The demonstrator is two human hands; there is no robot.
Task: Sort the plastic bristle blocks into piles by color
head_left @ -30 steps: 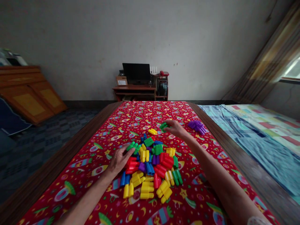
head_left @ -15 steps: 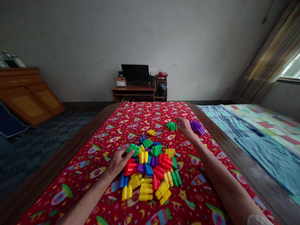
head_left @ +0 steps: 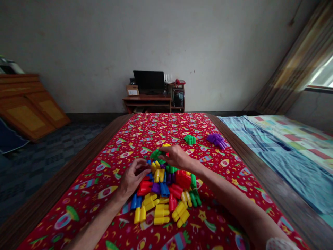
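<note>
BLOCKS ON THE TABLE: A long wooden table [head_left: 80,163] draped in a red cloth [head_left: 161,128] printed with rockets and stars fills a bare, grey-walled room. A desk [head_left: 148,100] with a dark monitor [head_left: 149,81] stands against the far wall. A wooden cabinet [head_left: 31,107] is to the left, and a curtain [head_left: 293,73] and a checked blanket [head_left: 286,146] are to the right.

A heap of plastic blocks [head_left: 166,198] in red, yellow, blue, green and purple lies mid-cloth in front of the person. The right hand [head_left: 178,157] hovers over the heap's far edge, fingers pinched closed on a green block [head_left: 155,154] that juts from the fingertips toward the left. The left hand [head_left: 132,178] sits at the heap's left edge, near the green block, with fingers half-curled and tips against the blocks there. Whether it actually grips one cannot be told from this angle.

Farther up the cloth, well apart from both hands, sit a loose green piece [head_left: 189,139] and, to its right, a small cluster of purple blocks [head_left: 217,140].
</note>
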